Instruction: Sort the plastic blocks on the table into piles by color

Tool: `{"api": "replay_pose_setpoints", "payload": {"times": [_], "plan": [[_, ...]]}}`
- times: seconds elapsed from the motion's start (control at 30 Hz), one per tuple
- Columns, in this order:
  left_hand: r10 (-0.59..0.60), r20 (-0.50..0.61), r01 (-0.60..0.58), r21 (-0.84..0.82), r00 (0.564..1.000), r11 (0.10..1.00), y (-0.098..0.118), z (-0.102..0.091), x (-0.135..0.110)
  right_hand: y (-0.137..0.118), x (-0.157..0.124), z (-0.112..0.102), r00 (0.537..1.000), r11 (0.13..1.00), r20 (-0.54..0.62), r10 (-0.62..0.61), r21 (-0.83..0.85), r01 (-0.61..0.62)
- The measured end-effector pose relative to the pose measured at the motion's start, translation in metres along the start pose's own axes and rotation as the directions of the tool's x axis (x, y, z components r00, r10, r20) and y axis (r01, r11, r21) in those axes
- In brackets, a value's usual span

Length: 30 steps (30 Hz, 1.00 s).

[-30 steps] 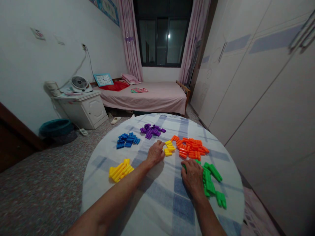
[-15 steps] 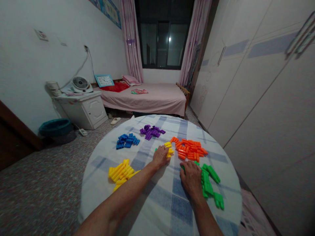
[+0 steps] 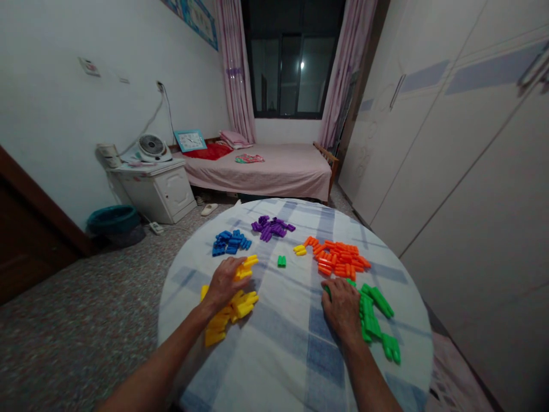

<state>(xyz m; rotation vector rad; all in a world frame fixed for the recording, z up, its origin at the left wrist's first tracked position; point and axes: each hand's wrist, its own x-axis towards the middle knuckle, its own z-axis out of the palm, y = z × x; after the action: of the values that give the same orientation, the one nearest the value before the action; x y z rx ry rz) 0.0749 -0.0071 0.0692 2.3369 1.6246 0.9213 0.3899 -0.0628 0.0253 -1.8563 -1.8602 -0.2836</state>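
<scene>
Plastic blocks lie sorted by colour on a round table with a blue-checked cloth [image 3: 283,355]. My left hand [image 3: 223,282] rests on the yellow pile [image 3: 234,306] at the near left, fingers curled over some yellow blocks [image 3: 245,267]. On the green pile [image 3: 375,317] at the near right lies my right hand [image 3: 343,309], palm down with fingers closed together. A lone green block [image 3: 281,261] sits mid-table. A few yellow blocks [image 3: 299,250] remain beside the orange pile [image 3: 341,259]. Blue blocks [image 3: 230,242] and purple blocks [image 3: 271,227] lie farther back.
Beyond the table stands a bed with a pink cover [image 3: 266,169]. A white cabinet with a small fan [image 3: 155,186] and a teal basin [image 3: 112,220] are at the left. White wardrobe doors [image 3: 450,143] run along the right.
My left hand has moved from the yellow blocks beside the orange pile leftward to the yellow pile, carrying yellow blocks. A lone green block now lies uncovered mid-table. My right hand stayed.
</scene>
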Motion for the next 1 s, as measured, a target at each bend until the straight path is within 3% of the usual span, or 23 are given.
{"api": "replay_pose_setpoints", "payload": {"times": [0.13,0.43,0.73,0.9,1.0], "plan": [[-0.003,-0.057,0.004,0.017,0.998,1.0,-0.012,-0.01,-0.013,-0.001,0.0,-0.001,1.0,1.0,-0.001,-0.002,-0.011,0.002],[-0.014,-0.061,0.018,0.063,0.998,0.998,-0.029,-0.017,-0.024,-0.001,0.0,-0.004,1.0,0.999,0.023,-0.012,-0.042,0.013],[-0.092,-0.012,0.093,0.136,0.996,0.986,-0.051,-0.003,-0.035,0.0,0.0,-0.002,1.0,1.0,0.01,-0.012,-0.02,0.012],[-0.044,-0.06,0.054,0.175,0.997,0.983,-0.049,0.001,-0.03,-0.001,0.0,-0.003,1.0,1.0,0.015,-0.011,-0.017,0.012],[0.001,-0.125,0.025,0.205,0.992,0.978,-0.038,-0.001,-0.024,-0.002,0.0,-0.004,1.0,1.0,0.016,-0.01,-0.026,0.01]]}}
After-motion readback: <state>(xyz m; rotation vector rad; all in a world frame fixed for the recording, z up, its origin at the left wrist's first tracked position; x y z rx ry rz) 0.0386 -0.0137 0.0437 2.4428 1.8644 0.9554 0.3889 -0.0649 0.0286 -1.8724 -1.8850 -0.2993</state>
